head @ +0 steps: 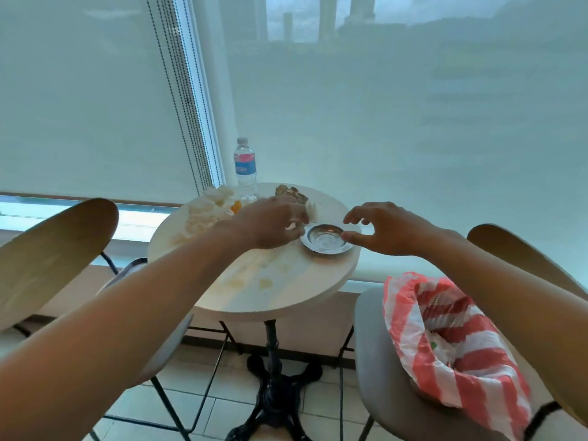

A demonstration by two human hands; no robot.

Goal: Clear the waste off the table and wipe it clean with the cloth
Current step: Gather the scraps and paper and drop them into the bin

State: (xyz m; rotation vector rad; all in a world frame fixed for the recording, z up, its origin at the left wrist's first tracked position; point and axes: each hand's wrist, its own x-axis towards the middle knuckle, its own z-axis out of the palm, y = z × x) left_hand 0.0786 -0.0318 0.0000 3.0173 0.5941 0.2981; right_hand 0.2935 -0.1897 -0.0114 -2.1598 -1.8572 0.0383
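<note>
A small round table (280, 291) carries a shallow metal dish (326, 240), crumpled white tissues (206, 211), an orange scrap (236, 206), brown waste (291, 191) at the far side and yellowish stains (265, 283). My left hand (270, 224) reaches over the table and its fingertips touch the dish's left rim; a white scrap (311, 211) shows just beyond them. My right hand (385, 230) hovers at the dish's right rim, thumb touching it, fingers spread and curved above. No cloth is visible.
A water bottle (245, 167) stands at the table's far edge by the window blind. A red-and-white striped plastic bag (451, 345) lies open on the grey chair (378, 386) at right. Another chair with a wooden back (51, 253) stands at left.
</note>
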